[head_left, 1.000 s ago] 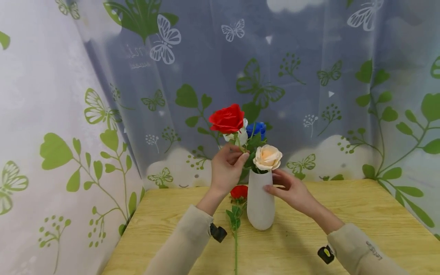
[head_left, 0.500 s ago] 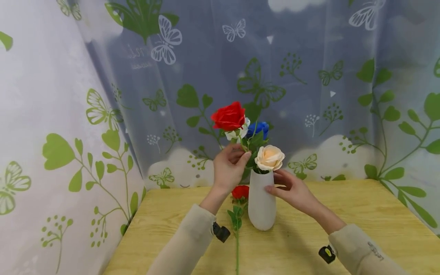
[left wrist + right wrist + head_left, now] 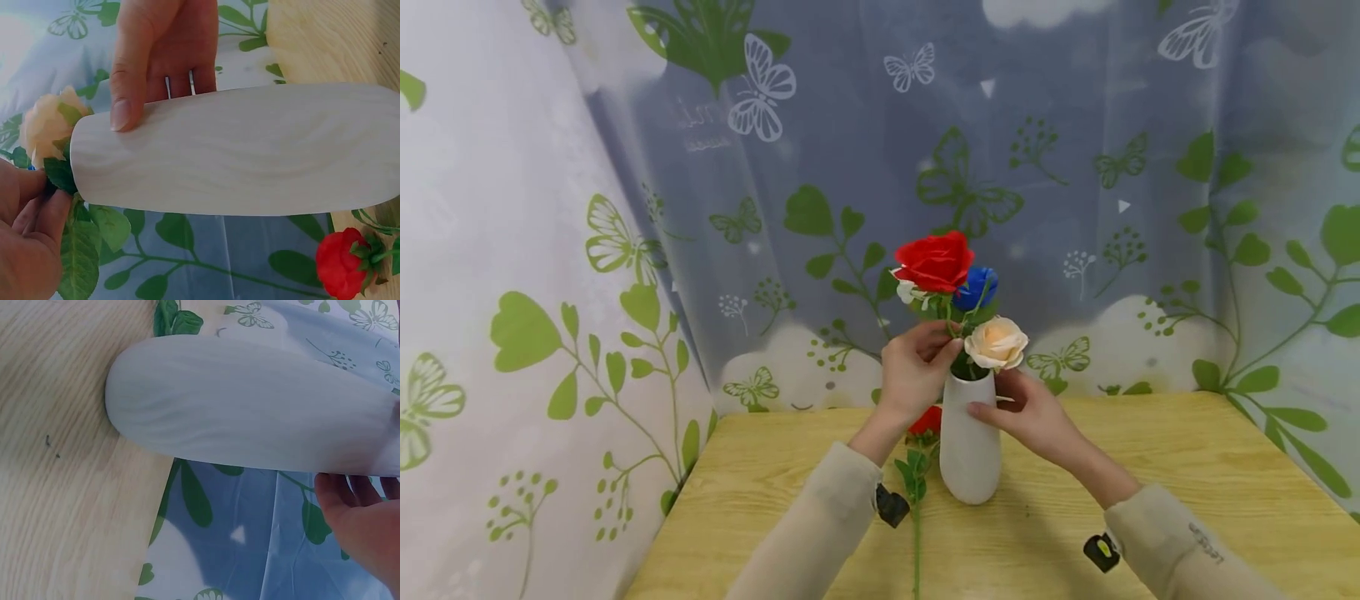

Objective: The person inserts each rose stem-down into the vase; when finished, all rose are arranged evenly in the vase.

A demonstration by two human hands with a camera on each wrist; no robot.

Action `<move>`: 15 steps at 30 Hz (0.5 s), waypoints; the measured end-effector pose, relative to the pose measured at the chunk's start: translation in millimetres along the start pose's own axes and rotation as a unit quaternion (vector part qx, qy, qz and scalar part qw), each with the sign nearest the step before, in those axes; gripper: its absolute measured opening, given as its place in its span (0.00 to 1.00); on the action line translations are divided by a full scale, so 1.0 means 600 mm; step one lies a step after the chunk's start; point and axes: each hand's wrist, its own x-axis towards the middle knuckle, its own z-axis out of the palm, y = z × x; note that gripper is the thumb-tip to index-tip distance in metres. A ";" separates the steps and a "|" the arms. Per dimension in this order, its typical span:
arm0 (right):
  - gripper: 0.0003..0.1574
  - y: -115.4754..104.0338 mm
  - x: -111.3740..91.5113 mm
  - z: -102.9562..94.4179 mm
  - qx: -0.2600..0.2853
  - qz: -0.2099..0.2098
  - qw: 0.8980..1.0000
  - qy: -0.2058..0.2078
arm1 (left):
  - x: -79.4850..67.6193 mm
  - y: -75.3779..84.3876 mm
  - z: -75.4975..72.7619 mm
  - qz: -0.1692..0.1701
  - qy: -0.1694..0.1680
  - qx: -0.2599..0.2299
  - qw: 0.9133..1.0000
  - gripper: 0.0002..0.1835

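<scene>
A white vase [image 3: 968,454] stands upright on the table. My right hand [image 3: 1037,423] grips its upper part from the right, thumb at the front and fingers behind, as the right wrist view also shows. Over the vase mouth my left hand [image 3: 913,371] pinches the stem of a red rose [image 3: 934,262], whose bloom stands above the hand. A cream rose [image 3: 997,342] leans out of the vase at the right. Behind it shows a blue rose [image 3: 977,287], and a white flower [image 3: 908,292] is partly hidden by the red bloom. Green leaves [image 3: 81,250] hang by the left fingers.
A second red rose [image 3: 925,421] lies on the wooden table [image 3: 760,500] left of the vase, its green stem [image 3: 916,542] pointing toward the front edge. A patterned curtain [image 3: 1037,100] hangs behind the table and along both sides.
My left hand has moved right with the red rose, bringing its bloom in front of the white flower and near the blue one. My right hand still holds the vase in the same spot.
</scene>
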 end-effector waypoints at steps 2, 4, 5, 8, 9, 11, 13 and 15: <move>0.38 0.001 -0.002 0.004 -0.002 -0.001 1.000 0.006 | 0.001 0.001 0.000 -0.006 0.003 -0.001 1.000 0.08; 0.37 0.001 -0.005 0.008 -0.002 -0.003 1.000 0.015 | 0.001 0.001 -0.001 -0.015 0.002 -0.002 1.000 0.08; 0.37 0.001 -0.007 0.011 -0.001 -0.001 1.000 0.022 | 0.001 0.001 -0.002 -0.020 0.002 -0.002 1.000 0.09; 0.40 0.002 -0.013 0.018 0.002 0.009 0.999 0.041 | 0.002 0.002 -0.006 -0.039 0.004 -0.006 0.999 0.10; 0.41 0.002 -0.016 0.020 0.001 0.012 0.999 0.045 | 0.002 0.002 -0.008 -0.044 0.007 -0.007 0.999 0.11; 0.43 0.003 -0.020 0.023 -0.001 0.019 0.999 0.051 | 0.003 0.004 -0.011 -0.052 0.012 -0.013 0.998 0.13; 0.43 0.003 -0.023 0.025 -0.004 0.021 0.998 0.053 | 0.004 0.006 -0.014 -0.056 0.015 -0.024 0.998 0.15; 0.43 0.003 -0.025 0.025 -0.004 0.019 0.998 0.053 | 0.006 0.010 -0.015 -0.053 0.018 -0.033 0.998 0.17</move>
